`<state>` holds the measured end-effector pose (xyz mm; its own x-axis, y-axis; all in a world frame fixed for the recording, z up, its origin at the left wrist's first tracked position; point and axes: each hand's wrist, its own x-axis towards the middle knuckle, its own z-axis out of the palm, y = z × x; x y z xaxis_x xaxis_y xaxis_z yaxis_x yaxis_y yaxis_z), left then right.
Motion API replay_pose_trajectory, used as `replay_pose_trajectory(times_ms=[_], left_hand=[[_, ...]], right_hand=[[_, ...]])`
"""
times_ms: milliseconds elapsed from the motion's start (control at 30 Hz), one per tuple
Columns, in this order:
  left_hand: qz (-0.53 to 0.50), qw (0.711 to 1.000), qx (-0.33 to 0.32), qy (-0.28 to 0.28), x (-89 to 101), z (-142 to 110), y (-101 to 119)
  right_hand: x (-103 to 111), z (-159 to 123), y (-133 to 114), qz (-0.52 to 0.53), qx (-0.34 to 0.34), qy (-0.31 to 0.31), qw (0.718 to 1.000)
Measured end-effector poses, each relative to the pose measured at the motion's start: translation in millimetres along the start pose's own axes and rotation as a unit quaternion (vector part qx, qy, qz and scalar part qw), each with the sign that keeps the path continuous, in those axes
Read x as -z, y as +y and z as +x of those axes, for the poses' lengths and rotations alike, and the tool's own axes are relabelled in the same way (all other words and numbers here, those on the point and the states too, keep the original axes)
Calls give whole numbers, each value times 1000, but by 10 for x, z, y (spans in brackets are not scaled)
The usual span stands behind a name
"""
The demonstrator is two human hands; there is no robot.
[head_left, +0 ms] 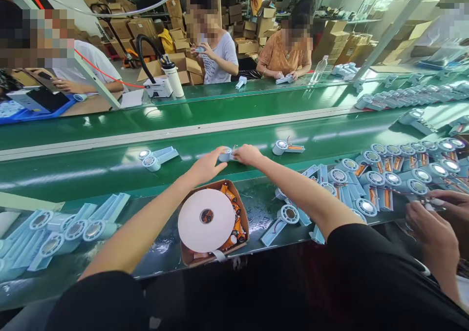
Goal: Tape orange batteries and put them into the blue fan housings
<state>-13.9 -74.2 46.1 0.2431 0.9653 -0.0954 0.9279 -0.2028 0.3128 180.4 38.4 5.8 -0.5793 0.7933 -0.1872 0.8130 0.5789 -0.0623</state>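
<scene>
Both my arms reach out over the green conveyor belt (110, 175). My left hand (207, 164) and my right hand (248, 154) meet on one small light-blue fan part (226, 154) and hold it between closed fingers just above the belt. Below my arms sits a brown cardboard box (240, 209) with a white tape roll (206, 219) lying on top and orange pieces inside.
Light-blue fan parts lie left (73, 228), on the belt (156, 157) (287, 148) and in a dense pile right (384, 179). A co-worker's hands (436, 228) work at the right edge. Other people sit across the far belt, with a white machine (159, 84) and stacked cartons behind them.
</scene>
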Motion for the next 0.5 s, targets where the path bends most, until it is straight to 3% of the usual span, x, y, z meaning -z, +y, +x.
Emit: replay_pose_trajectory(times_ms=[133,200,300,367,433,500], left_hand=[[-26,996,-78,31,-152,-1325,-21],[22,997,-70,19,-325,-1754,-34],[60,997,-37,15,-525,-2011,-31],[49,996,-38,70,-585,-2067,-5],[37,983,-39,178,-616,-2129,48],[41,956,-29,288,-651,-2210,115]], right_hand=[[68,-229,119,28,-6,60,998],[96,-432,65,46,15,73,996],[132,-857,-118,103,61,79,990],[112,-1211,-274,199,93,78,973],[26,-1577,-463,342,129,11,931],[-124,-1898,-695,469,169,-113,859]])
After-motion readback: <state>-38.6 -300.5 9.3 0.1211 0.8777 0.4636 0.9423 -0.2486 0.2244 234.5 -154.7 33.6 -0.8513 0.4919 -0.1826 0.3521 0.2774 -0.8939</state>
